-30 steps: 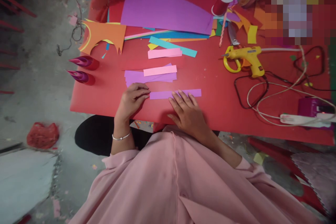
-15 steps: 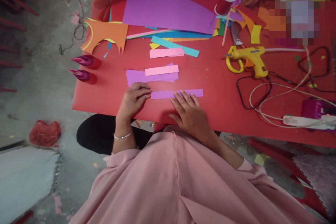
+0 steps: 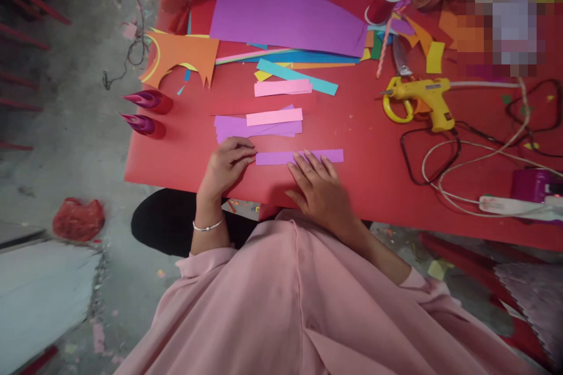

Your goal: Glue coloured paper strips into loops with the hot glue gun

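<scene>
A purple paper strip (image 3: 275,158) lies flat near the front edge of the red table (image 3: 373,176). My right hand (image 3: 321,184) rests on its right part, fingers spread. At the strip's left end, my left hand (image 3: 229,164) has its thumb and fingertips pressed together; whether they pinch the paper's end is too small to tell. Just beyond lie overlapping purple strips (image 3: 231,128) with a pink strip (image 3: 275,117) on top. Further back are more pink strips (image 3: 284,88) and a turquoise strip (image 3: 323,85).
Two purple-red paper cones (image 3: 147,99) stand at the left. A yellow glue gun (image 3: 424,94) with looping cables, a ribbon spool (image 3: 387,0) and a power strip (image 3: 505,205) are at the right. Orange paper (image 3: 185,55) and a purple sheet (image 3: 290,6) lie behind.
The whole view has shifted slightly, so everything appears a little further right. Both hands keep the same pose at the purple strip.
</scene>
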The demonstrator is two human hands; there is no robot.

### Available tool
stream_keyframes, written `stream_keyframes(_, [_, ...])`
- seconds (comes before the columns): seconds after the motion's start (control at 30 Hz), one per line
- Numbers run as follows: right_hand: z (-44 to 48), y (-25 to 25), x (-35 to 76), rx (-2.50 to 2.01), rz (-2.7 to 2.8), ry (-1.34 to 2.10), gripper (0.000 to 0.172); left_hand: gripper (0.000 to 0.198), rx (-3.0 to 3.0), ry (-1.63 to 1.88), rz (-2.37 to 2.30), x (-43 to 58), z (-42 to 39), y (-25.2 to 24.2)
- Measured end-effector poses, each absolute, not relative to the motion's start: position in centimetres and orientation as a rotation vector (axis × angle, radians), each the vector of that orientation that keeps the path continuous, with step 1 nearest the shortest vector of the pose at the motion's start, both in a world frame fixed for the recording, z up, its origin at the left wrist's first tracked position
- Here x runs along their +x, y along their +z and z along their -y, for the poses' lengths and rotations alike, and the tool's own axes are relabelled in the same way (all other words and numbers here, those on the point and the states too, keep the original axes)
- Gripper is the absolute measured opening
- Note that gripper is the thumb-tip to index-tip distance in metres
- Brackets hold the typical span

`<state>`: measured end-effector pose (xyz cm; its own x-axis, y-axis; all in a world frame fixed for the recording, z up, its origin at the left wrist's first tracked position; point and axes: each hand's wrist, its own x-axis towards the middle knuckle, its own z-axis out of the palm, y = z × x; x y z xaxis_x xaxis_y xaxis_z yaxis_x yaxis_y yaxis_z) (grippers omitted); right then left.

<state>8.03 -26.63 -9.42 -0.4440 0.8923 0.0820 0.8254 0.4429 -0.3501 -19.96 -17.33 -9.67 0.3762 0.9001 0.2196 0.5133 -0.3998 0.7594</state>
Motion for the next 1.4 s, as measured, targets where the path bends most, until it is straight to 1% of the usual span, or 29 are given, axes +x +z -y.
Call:
stream_keyframes(0.2, [26.5,-9.2,7.9,-1.524,2.413,0.462,0.064,0.013,2.085,0.868,-1.213,-19.8,17.4,-8.8])
stream_keyframes(0.3, [26.4,-9.2,7.9,-1.532,2.417,0.487,0.066,0.012,2.104,0.985,-1.266,-17.6,17.1,-7.7])
stream_keyframes(0.4, [26.3,-9.3,7.7,-1.555,2.415,0.51,0.067,0.026,2.14,1.062,-1.132,-13.8,16.4,-6.6])
stream_keyframes(0.47, [26.2,-9.3,7.6,-1.574,2.402,0.516,0.068,0.027,2.19,1.027,-0.978,-11.4,16.0,-5.7])
stream_keyframes(0.57, [26.2,-9.5,7.6,-1.573,2.395,0.508,0.069,0.038,2.28,0.969,-0.826,-9.4,16.1,-3.5])
stream_keyframes(0.63, [26.3,-9.7,7.6,-1.545,2.399,0.501,0.068,0.04,2.292,1.031,-0.849,-8.9,16.3,-1.7])
stream_keyframes(0.73, [26.2,-10.0,7.6,-1.493,2.394,0.477,0.067,0.036,2.199,1.097,-0.839,-8.3,16.4,-0.2])
stream_keyframes(0.8, [26.2,-10.0,7.7,-1.492,2.378,0.465,0.07,0.033,2.04,1.041,-0.77,-7.6,16.1,-0.9])
stream_keyframes(0.9, [26.1,-9.8,7.7,-1.498,2.371,0.469,0.074,0.024,1.691,0.963,-0.722,-6.5,15.5,-3.9])
stream_keyframes(1.03, [26.2,-9.5,7.9,-1.484,2.386,0.502,0.069,0.017,1.331,0.989,-0.768,-6.0,15.2,-8.0])
stream_keyframes(1.13, [26.3,-9.6,7.8,-1.486,2.367,0.531,0.067,0.017,1.343,0.974,-0.757,-6.1,15.4,-9.3])
stream_keyframes(1.27, [26.2,-9.9,7.8,-1.473,2.331,0.591,0.066,0.023,1.411,1.004,-0.744,-6.3,15.5,-9.6])
stream_keyframes(1.33, [26.2,-9.8,8.4,-1.426,2.263,0.625,0.059,0.022,1.457,1.04,-0.745,-6.3,15.4,-9.6])
stream_keyframes(1.4, [26.4,-9.2,9.4,-1.399,2.105,0.647,0.048,0.019,1.544,1.059,-0.763,-6.2,15.4,-9.7])
